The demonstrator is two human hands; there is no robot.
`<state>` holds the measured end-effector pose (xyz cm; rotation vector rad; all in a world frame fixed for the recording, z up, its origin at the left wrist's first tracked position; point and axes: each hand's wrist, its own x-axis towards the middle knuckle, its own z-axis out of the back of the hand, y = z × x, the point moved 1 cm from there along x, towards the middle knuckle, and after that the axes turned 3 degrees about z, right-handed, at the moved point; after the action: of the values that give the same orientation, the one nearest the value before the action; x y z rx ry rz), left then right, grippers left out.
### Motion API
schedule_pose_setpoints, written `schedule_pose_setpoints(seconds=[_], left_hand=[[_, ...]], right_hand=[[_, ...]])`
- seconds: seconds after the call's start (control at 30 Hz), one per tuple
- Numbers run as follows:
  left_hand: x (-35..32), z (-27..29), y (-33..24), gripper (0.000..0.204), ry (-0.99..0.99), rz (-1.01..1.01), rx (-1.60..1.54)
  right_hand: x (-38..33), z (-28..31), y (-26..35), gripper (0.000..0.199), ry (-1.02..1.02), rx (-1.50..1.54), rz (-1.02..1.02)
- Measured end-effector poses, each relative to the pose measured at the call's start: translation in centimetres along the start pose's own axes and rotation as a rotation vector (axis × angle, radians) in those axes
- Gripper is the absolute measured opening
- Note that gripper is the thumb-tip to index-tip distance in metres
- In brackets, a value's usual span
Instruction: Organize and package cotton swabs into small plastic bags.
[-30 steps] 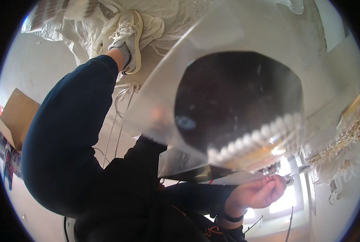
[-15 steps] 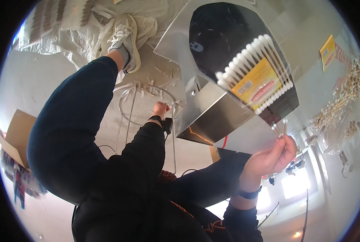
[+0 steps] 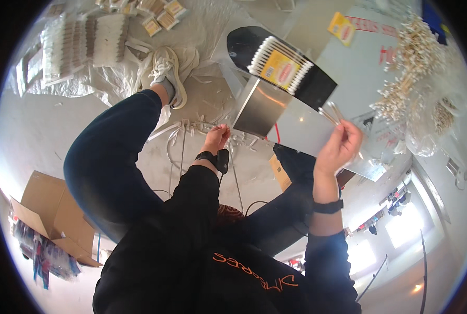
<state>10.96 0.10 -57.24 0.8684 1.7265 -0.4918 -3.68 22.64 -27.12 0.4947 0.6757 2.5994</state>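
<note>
My right hand (image 3: 342,144) pinches a few white-tipped cotton swabs (image 3: 331,113), which point up and to the left, over the light tabletop right of a metal box. My left hand (image 3: 217,137) is held low at the box's left side, its fingers curled together; whatever they may hold is hidden. On the black plate (image 3: 317,86) over the metal box (image 3: 260,109) lies a row of cotton swabs (image 3: 302,72), side by side, with a yellow printed card (image 3: 279,69) across them.
A big heap of loose swabs (image 3: 414,57) lies on the table at right, beside a clear plastic bag (image 3: 427,131). Another yellow card (image 3: 342,28) lies farther back. Stacked swab packs (image 3: 81,44) rest on plastic sheeting at far left. An open cardboard box (image 3: 55,212) stands at lower left.
The view has shifted, so the metal box and its row of swabs look smaller and more of the table shows. My right hand is higher in the picture, still holding swabs.
</note>
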Motion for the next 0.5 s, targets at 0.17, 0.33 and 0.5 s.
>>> schedule_pose_setpoints(seconds=[0.17,0.33,0.5], left_hand=[[-2.2,-1.2,-5.6,0.003,0.278,-0.082,0.106],[-9.0,-8.4,-7.5,0.004,0.357,-0.125,0.138],[-17.9,-10.9,-9.6,0.009,0.527,-0.033,0.236]], right_hand=[[0.0,-2.0,2.1,0.01,-0.01,0.046,0.046],[0.5,-1.1,0.6,0.014,-0.063,0.151,-0.008],[-0.7,1.3,1.9,0.02,-0.144,0.429,-0.181]])
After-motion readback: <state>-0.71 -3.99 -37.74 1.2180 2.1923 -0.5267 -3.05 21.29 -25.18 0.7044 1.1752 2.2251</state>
